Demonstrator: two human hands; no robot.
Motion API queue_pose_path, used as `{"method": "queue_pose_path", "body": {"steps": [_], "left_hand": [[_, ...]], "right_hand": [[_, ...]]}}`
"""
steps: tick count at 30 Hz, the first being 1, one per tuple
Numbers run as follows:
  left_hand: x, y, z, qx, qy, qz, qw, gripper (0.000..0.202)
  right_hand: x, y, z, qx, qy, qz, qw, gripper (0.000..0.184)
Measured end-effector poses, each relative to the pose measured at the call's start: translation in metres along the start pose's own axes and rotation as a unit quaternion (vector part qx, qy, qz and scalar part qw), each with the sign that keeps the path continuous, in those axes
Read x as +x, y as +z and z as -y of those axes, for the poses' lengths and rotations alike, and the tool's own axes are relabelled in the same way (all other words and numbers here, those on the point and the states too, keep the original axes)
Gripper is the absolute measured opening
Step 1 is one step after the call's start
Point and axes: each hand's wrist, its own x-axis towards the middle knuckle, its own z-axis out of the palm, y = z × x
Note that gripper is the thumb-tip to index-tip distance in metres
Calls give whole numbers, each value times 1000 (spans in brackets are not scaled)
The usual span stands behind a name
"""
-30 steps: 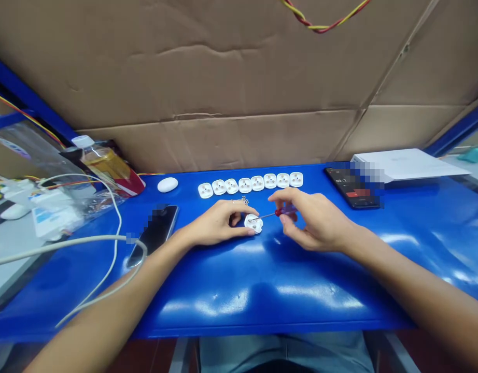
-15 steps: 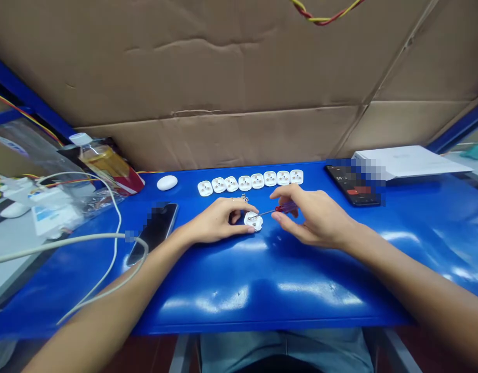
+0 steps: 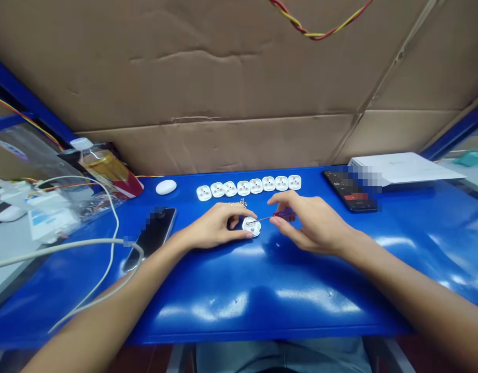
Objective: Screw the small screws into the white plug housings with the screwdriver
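Note:
Between the thumb and forefinger of my left hand (image 3: pixel 215 226) is a small round white plastic part (image 3: pixel 252 227) with metal pieces inside, lying on the blue table. My right hand (image 3: pixel 314 223) grips a screwdriver (image 3: pixel 281 214) by its red and purple handle. The thin shaft points left and its tip reaches the inside of the round part; whether it sits in a screw is too small to tell. Just behind lies a little pile of small metal screws (image 3: pixel 242 203). Further back, several square white plastic parts (image 3: pixel 243 187) with metal inserts form a row.
On the left are a white oval case (image 3: pixel 166 187), a phone (image 3: pixel 155 233), a tilted drink bottle (image 3: pixel 107 166) and a pale cable (image 3: pixel 116 217) looping over my forearm. At right lie another phone (image 3: pixel 350 191) and a white box (image 3: pixel 406 168). Cardboard (image 3: pixel 223 77) stands behind the table.
The camera view has tilted slightly, so everything sits a little lower. The screwdriver handle has turned a little in my right hand; my left hand keeps its hold on the round part.

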Motion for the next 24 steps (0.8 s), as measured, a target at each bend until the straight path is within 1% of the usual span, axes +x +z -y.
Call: {"method": "queue_pose_path", "body": {"steps": [3,5,7,10,12,18,21,24], "left_hand": [[0,0,-1,3,-1,-3,1000,41],[0,0,-1,-1,3,-5,1000,40],[0,0,-2,-7,8,-5,1000,40],[-1,0,-2,-2,12,-1,1000,43],[-1,0,-1,6,16,0,1000,44],[-1,0,-1,12,18,-5,1000,44],[-1,-1,-1,13,31,-3,999,45],[-2,-1,-2,11,30,-4,999,46]], "right_hand": [[0,2,0,-7,8,-2,1000,15],[-1,4,1,-2,-8,-16,1000,12],[-1,4,2,8,-31,-28,999,14],[0,2,4,16,-50,-29,998,20],[0,1,4,14,-46,-26,998,22],[-1,5,1,-8,-12,-33,999,14],[-1,6,1,-3,-13,-41,999,9],[0,4,3,13,-29,-43,999,14]]}}
